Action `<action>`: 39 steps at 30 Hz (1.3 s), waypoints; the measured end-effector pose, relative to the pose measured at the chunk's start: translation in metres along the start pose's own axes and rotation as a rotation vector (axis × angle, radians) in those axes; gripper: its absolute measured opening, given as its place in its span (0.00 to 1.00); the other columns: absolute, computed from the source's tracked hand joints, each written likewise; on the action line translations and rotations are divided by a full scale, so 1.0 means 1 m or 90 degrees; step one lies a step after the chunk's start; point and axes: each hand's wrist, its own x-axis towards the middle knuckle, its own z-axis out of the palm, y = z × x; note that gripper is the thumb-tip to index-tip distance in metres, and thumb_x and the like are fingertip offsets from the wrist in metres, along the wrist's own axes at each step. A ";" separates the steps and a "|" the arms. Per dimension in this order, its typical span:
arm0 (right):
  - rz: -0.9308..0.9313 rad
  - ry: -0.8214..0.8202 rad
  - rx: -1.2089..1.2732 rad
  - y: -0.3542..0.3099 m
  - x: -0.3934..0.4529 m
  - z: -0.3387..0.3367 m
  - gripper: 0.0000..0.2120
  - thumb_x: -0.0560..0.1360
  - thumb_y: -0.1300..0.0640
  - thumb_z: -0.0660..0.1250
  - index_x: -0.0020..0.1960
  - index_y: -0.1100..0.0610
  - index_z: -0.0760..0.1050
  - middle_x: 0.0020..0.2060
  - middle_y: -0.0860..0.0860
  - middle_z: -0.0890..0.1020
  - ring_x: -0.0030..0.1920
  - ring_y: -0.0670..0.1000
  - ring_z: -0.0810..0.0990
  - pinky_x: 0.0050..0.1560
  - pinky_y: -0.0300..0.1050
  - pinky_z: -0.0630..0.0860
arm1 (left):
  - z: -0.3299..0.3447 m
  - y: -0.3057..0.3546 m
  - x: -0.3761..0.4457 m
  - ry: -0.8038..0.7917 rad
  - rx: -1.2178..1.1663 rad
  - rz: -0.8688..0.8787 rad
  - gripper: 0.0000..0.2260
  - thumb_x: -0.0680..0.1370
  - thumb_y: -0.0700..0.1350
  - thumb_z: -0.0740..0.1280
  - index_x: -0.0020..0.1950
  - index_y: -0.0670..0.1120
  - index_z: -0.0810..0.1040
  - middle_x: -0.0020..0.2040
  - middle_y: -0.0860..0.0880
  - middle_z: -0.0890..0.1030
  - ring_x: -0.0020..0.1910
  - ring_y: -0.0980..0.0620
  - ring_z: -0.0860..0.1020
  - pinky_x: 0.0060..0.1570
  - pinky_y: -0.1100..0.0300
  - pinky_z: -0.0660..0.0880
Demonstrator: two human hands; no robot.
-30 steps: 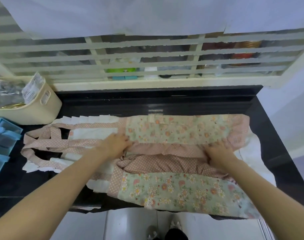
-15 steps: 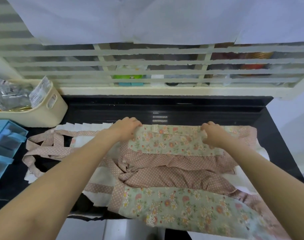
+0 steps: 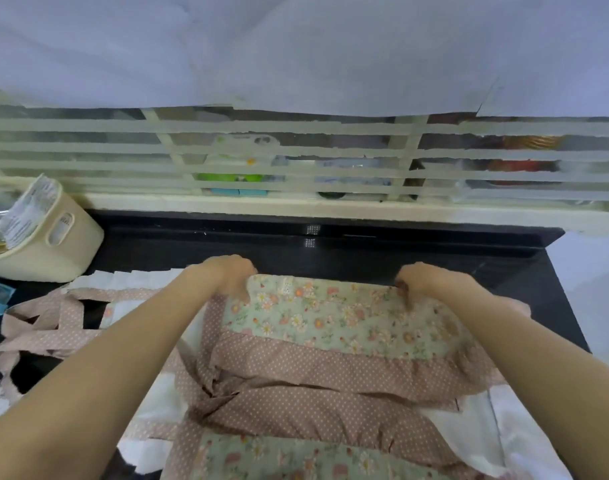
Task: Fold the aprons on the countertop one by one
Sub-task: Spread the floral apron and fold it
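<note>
Hands gripped the far edge of the floral apron (image 3: pixel 334 320) on the countertop (image 3: pixel 365 258): I had my left hand (image 3: pixel 228 275) and right hand (image 3: pixel 422 282) curled over its corners, spaced wide to keep the fold line straight; between them the panel lay flat, its dotted ruffle bunched nearer me.

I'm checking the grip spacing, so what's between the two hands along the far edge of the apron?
In the head view, only the apron's green floral panel spans from the left hand to the right hand.
</note>
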 end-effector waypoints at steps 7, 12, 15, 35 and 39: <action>0.032 0.306 0.011 0.004 -0.026 -0.071 0.04 0.79 0.57 0.59 0.46 0.57 0.68 0.42 0.53 0.73 0.43 0.55 0.73 0.45 0.47 0.73 | -0.047 -0.016 -0.018 0.355 0.070 -0.070 0.16 0.79 0.45 0.61 0.67 0.45 0.68 0.58 0.44 0.75 0.55 0.41 0.76 0.49 0.50 0.75; 0.032 0.340 0.011 0.004 -0.059 -0.059 0.06 0.77 0.62 0.60 0.41 0.57 0.67 0.39 0.53 0.72 0.38 0.53 0.71 0.38 0.44 0.69 | -0.023 -0.007 -0.047 0.546 0.078 -0.020 0.13 0.77 0.43 0.65 0.60 0.43 0.72 0.54 0.44 0.75 0.52 0.42 0.76 0.44 0.53 0.69; 0.047 0.281 -0.015 0.000 -0.075 -0.029 0.13 0.75 0.66 0.60 0.34 0.56 0.62 0.33 0.52 0.70 0.34 0.53 0.69 0.33 0.44 0.66 | 0.001 0.000 -0.070 0.568 0.137 0.056 0.10 0.73 0.43 0.70 0.52 0.42 0.74 0.48 0.44 0.76 0.47 0.43 0.77 0.42 0.54 0.67; 0.065 0.031 0.017 -0.040 -0.097 0.103 0.17 0.76 0.54 0.60 0.64 0.59 0.70 0.60 0.54 0.75 0.55 0.54 0.74 0.58 0.46 0.72 | 0.119 0.028 -0.098 0.255 -0.103 0.130 0.12 0.74 0.57 0.67 0.44 0.50 0.70 0.49 0.53 0.71 0.53 0.52 0.69 0.59 0.50 0.65; -0.026 0.316 0.187 -0.078 -0.098 0.070 0.11 0.77 0.52 0.62 0.56 0.56 0.73 0.54 0.53 0.76 0.54 0.53 0.75 0.51 0.44 0.72 | 0.110 0.037 -0.094 0.431 -0.087 0.167 0.19 0.76 0.56 0.65 0.64 0.52 0.71 0.64 0.51 0.68 0.64 0.51 0.65 0.67 0.52 0.61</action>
